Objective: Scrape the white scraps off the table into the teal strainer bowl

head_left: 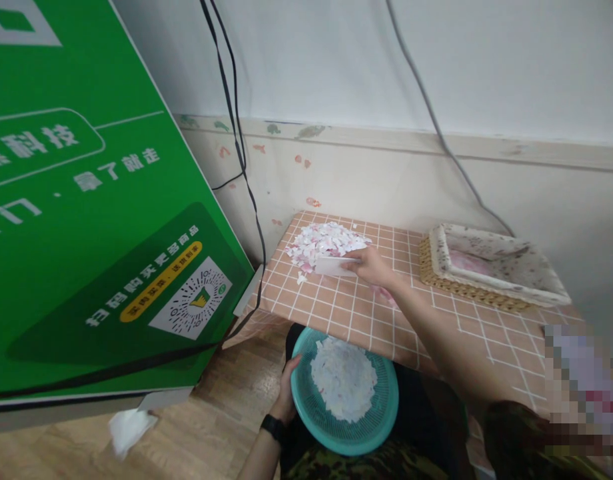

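Observation:
My left hand [287,387] grips the left rim of a round teal plastic colander [306,420], tilted over my lap just below the table's front edge. A heap of pale scraps [344,380] lies inside it. On the table, my right hand [370,265] is closed on a flat white card-like piece [334,266], whose lower face is turned toward me. Right behind this piece sits a pile of white and pink scraps [326,241] that look like torn paper. A few pink bits lie under my right wrist.
A brown checked cloth covers the table [411,327]. At its back right stands a fabric-lined wicker basket [476,293] with something pink inside. A tall green cabinet [86,200] rises at left, with black cables [236,127] hanging beside it. A white crumpled thing [130,430] lies on the floor.

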A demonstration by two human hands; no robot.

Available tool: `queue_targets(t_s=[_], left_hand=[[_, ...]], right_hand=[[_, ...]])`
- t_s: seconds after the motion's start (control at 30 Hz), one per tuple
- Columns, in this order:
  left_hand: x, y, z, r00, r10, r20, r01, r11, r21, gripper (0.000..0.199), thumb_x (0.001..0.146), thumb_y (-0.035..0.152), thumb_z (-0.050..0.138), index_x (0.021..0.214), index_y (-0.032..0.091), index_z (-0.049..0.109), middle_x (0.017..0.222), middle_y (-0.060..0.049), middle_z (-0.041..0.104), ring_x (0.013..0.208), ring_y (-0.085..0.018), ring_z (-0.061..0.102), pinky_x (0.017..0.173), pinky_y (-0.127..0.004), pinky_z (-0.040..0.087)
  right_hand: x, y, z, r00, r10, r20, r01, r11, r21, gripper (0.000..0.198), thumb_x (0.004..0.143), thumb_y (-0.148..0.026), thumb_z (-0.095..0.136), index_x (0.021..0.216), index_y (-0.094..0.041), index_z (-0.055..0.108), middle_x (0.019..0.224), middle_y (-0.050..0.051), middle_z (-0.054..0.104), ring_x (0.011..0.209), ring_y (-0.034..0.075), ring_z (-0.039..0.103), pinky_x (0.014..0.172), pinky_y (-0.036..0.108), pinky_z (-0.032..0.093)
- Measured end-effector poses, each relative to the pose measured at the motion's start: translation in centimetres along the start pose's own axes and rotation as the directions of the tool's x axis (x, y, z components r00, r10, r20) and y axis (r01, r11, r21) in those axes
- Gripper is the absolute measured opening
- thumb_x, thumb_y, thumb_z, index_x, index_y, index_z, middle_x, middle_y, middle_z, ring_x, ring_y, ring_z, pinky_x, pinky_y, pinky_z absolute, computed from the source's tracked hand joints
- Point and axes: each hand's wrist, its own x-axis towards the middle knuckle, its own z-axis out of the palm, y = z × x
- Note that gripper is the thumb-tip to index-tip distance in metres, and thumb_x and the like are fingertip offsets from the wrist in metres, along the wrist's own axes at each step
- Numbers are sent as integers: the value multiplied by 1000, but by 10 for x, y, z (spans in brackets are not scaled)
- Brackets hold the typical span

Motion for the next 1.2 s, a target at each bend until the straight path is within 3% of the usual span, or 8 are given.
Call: queue_targets(t_s=[0.2, 0.5, 0.7, 0.9, 0.97, 1.1, 1.2], left_hand=[[3, -11, 4, 1000, -18, -17, 18, 1000, -5, 35, 69, 43, 64, 82, 12, 72, 72, -10, 72, 75, -30, 65, 74, -43, 47], [-18, -8, 19, 997, 39, -66, -38, 999, 14, 29, 69, 38, 67, 81, 12, 72, 75, -9, 72, 71, -27, 65, 75, -40, 46], [-21, -13, 5, 994, 96, -56, -94, 995, 39, 32, 70, 39, 66, 83, 10, 72, 72, -9, 71, 71, -26, 64, 76, -38, 45], [-18, -7, -2, 982, 135, -135, -129, 990, 55, 28, 66, 38, 69, 77, 12, 71, 74, -7, 71, 72, -26, 62, 76, -39, 45], [-19, -4, 0, 983, 122, -141, -114, 992, 62, 30, 68, 39, 68, 81, 12, 70, 83, -9, 71, 80, -29, 62, 77, -40, 46], [-21, -1, 7, 985, 105, -138, -98, 993, 62, 35, 82, 36, 57, 109, 15, 59, 113, -9, 60, 95, -26, 59, 79, -43, 49], [-22, 2, 8, 986, 94, -140, -86, 995, 58, 37, 83, 34, 55, 116, 17, 55, 118, -8, 56, 98, -26, 58, 78, -44, 50]], right_hand=[[9, 4, 3, 999, -51, -12, 51, 998, -26, 23, 79, -19, 57, 97, -19, 71, 88, 5, 72, 79, 19, 64, 74, 32, 48], [15, 8, -3, 994, -106, 12, 106, 992, -66, 20, 78, -21, 58, 93, -19, 72, 86, 5, 72, 75, 19, 64, 70, 31, 46], [2, 9, -5, 994, -109, 2, 109, 985, -137, 21, 78, -21, 58, 94, -18, 72, 83, 6, 72, 74, 19, 63, 69, 30, 45], [8, 16, -5, 998, -38, -41, 31, 985, -169, 20, 77, -24, 58, 89, -16, 72, 80, 6, 71, 70, 19, 62, 64, 28, 43], [11, 16, -5, 998, -21, -59, 11, 986, -166, 20, 77, -26, 58, 88, -17, 72, 82, 5, 71, 72, 19, 62, 65, 29, 44], [14, 12, -1, 998, -29, -64, 18, 987, -159, 21, 77, -27, 59, 89, -18, 73, 84, 6, 72, 74, 20, 63, 68, 30, 45], [14, 7, 3, 999, -29, -41, 24, 991, -134, 23, 77, -26, 59, 94, -18, 72, 85, 5, 72, 75, 20, 63, 67, 30, 45]])
